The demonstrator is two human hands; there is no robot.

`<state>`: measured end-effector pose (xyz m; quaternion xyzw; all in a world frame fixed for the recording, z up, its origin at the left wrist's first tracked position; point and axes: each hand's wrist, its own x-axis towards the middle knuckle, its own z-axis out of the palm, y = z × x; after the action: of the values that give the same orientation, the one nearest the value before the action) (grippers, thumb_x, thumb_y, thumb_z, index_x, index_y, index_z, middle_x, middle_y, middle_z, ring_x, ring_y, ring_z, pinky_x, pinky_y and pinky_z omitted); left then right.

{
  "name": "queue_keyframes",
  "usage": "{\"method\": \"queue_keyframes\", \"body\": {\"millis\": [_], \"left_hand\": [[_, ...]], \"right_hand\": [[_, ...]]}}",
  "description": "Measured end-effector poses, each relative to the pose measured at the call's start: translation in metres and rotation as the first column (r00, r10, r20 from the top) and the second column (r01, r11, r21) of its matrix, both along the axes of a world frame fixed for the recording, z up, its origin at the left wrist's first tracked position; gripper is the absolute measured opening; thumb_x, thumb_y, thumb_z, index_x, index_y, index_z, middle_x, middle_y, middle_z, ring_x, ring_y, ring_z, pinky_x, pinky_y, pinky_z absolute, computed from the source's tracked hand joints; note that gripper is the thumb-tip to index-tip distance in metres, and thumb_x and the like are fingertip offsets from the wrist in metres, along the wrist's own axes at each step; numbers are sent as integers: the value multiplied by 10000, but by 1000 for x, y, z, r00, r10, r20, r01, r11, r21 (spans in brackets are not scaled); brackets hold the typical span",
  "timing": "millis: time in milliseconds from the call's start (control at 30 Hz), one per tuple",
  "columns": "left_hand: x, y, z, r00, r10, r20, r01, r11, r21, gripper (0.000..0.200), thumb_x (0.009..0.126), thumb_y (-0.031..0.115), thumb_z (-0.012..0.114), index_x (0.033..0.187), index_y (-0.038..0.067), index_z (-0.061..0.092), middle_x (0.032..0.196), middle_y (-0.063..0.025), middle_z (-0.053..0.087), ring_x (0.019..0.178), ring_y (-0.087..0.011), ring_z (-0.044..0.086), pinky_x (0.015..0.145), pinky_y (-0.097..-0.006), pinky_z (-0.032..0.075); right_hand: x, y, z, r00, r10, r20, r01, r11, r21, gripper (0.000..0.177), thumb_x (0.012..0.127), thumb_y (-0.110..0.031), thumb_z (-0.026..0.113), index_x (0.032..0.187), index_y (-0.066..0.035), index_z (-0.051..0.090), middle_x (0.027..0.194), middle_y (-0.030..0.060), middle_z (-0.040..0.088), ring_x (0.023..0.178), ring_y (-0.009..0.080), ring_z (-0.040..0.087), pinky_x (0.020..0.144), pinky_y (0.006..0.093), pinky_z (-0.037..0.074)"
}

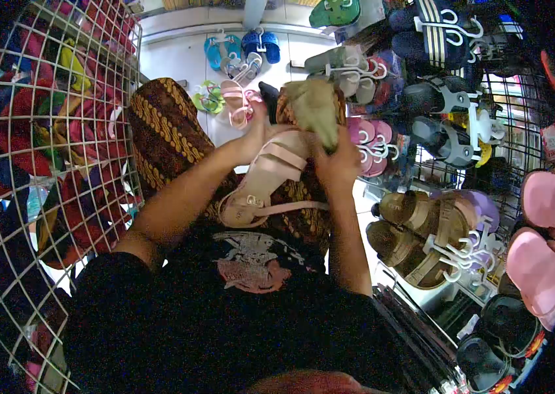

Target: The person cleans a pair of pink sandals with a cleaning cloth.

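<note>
A pale pink sandal (271, 172) with two wide straps and a buckled ankle strap lies across my lap, its heel toward my body. My left hand (251, 139) grips the sandal along its left side near the toe; some of the fingers are hidden. On the other side, my right hand (340, 161) is closed on an olive-green cloth (313, 108), which bunches up by the sandal's toe end. Brown batik-patterned fabric (169, 121) covers my legs beneath both hands.
A wire grid rack (61, 131) full of colourful footwear stands close on my left. To the right hang brown sandals (422, 230), grey-black sandals (438, 125) and pink slippers (540, 262). Blue sandals (261, 46) and green flip-flops (208, 97) lie on the white tiles ahead.
</note>
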<state>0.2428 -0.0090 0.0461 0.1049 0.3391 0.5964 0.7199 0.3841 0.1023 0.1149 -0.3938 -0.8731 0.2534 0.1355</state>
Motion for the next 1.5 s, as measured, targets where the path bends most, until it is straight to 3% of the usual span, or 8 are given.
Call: {"method": "queue_keyframes", "body": {"millis": [200,233,800,967,1133,1267,1400,1500], "left_hand": [[-21,-11,-19,733,-65,678,-182,941,286,1007,826,825,222,1388,17,432,1232,-173,595,1079,-288,614,971,-431,468],[-24,-12,15,951,273,144,-274,962,-12,797,899,677,343,1345,32,482,1182,-167,621,1005,-297,645,911,-465,506],[-29,-23,22,481,305,822,-541,841,4,811,844,605,427,1284,-76,436,1164,-210,535,1056,-311,544,931,-466,464],[-24,-24,4,477,-85,875,-492,800,345,708,843,622,466,1372,153,438,1205,-109,520,1100,-264,511,931,-496,458],[-13,-27,8,772,-13,635,-327,849,415,571,840,355,511,1383,195,437,1246,-119,526,1171,-291,525,849,-587,495],[-34,-39,25,909,197,-368,-226,973,-37,536,806,47,462,1339,-11,461,1130,-105,612,982,-184,643,818,-302,551],[-39,-29,51,878,250,-409,-290,956,-38,403,833,125,464,1198,-11,569,930,-108,638,846,-207,644,749,-334,542],[-36,-27,42,896,430,111,-407,895,-180,353,847,306,460,963,3,598,783,-95,585,757,-217,595,676,-328,499]], "right_hand": [[10,11,-18,937,-193,-292,161,978,-130,476,943,-294,599,1258,50,501,1158,196,608,1039,255,578,923,355,435],[10,4,-7,936,-175,-305,124,976,-180,521,913,-281,643,1266,61,470,1162,191,600,1041,257,570,924,357,438],[85,-36,-21,811,-448,-376,-23,618,-786,390,797,-239,657,1088,-3,549,660,42,537,514,130,510,473,260,425],[93,-46,-30,991,-34,-130,-35,871,-491,651,786,-168,717,1327,27,413,1158,147,567,1073,237,555,942,378,440],[90,-38,-21,962,-55,-269,-93,856,-508,721,806,-184,719,1384,21,342,1261,166,524,1137,248,535,981,381,424],[91,-32,-10,957,-81,-279,-115,777,-619,699,827,-187,706,1391,13,345,1259,169,533,1148,260,534,987,377,419],[76,-26,19,980,-69,-187,-55,807,-587,718,812,-255,733,1367,8,361,1228,190,562,1125,310,557,967,393,436],[62,-24,29,978,-58,-200,-57,849,-526,806,816,-249,730,1435,-6,275,1321,195,482,1221,298,484,1025,382,390]]}}
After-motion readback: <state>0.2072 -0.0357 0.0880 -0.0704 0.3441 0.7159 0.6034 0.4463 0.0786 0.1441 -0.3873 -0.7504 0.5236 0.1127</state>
